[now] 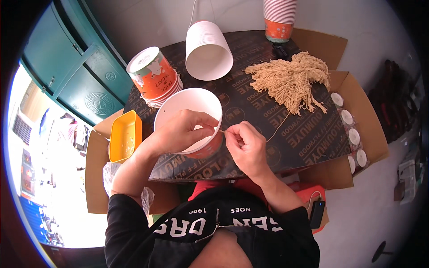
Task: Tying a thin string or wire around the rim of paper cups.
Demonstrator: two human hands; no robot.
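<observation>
head view, looking down: where are the two hands?

– both are at a white-rimmed paper bucket (pixel 192 99), orange outside, near the front edge of a dark, printed worktop (pixel 308 123). its mouth tilts toward the person.

– and the left hand (pixel 196 128)?

– it reaches across the mouth, thumb and fingers bent close to the right side of the rim. whether they clamp on anything, i can't make out.

– the right hand (pixel 229 134)?

– just right of the rim, fingertips pinched together on a tan strand (pixel 279 126), which runs back to a bundle of tan yarn (pixel 292 82) on the right.

– what else is around?

– an upside-down stack of orange buckets (pixel 154 76) behind on the left, white nested buckets (pixel 209 56) lying on their side, another stack (pixel 280 27) at the far edge, and a yellow tray (pixel 126 136) at the left.
</observation>
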